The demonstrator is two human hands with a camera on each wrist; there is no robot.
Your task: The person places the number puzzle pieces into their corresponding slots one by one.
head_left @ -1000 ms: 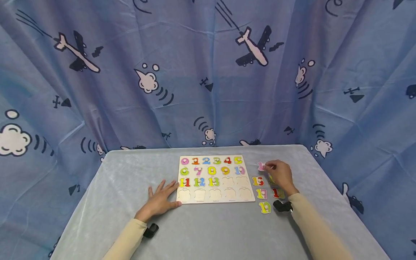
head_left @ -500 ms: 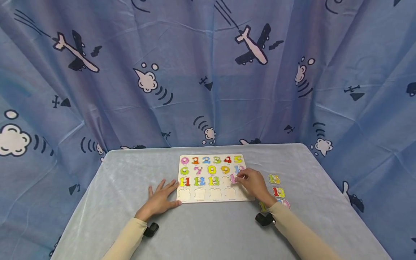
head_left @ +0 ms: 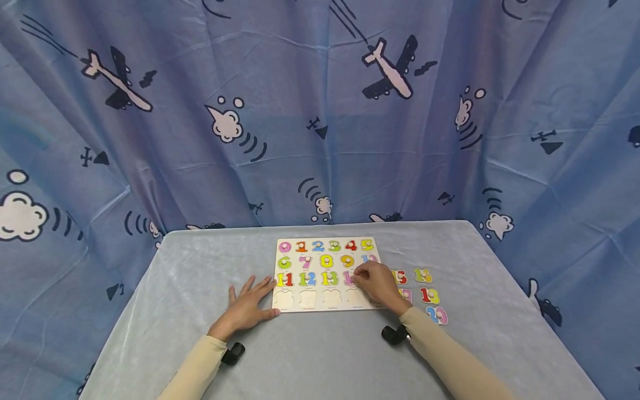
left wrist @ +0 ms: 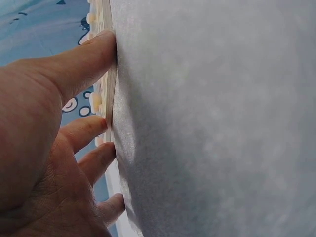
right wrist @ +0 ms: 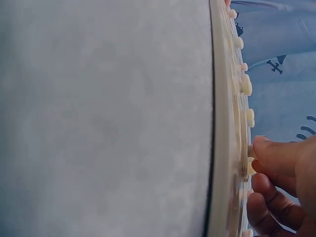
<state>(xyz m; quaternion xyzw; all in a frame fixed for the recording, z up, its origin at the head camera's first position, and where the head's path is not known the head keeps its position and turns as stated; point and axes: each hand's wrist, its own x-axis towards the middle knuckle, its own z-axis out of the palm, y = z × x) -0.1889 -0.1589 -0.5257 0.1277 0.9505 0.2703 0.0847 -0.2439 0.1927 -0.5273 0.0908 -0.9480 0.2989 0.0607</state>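
A wooden number puzzle board (head_left: 320, 306) lies flat on the table, with pieces 0 to 13 seated in its recesses. My right hand (head_left: 377, 284) pinches the knob of a pink number puzzle piece (head_left: 348, 278), whose right part is hidden behind the fingers. This piece is over the third row, just right of the 13 (head_left: 329, 278). In the right wrist view, thumb and index finger hold the knob close against the board's face. My left hand (head_left: 245, 311) lies with fingers spread, its fingertips touching the board's left edge; the left wrist view shows the thumb (left wrist: 101, 49) at that edge.
Right of the board lie several loose number pieces, among them a red 15 (head_left: 400, 276), a yellow-green one (head_left: 423, 275), a red-and-yellow one (head_left: 430, 295) and a blue-and-pink 20 (head_left: 437, 315). A grey cloth (head_left: 310, 355) covers the table; a blue patterned curtain (head_left: 280, 111) hangs behind.
My right hand has picked up the pink piece from the table right of the board and carried it left to the third row. The left hand has stayed at the board's edge.
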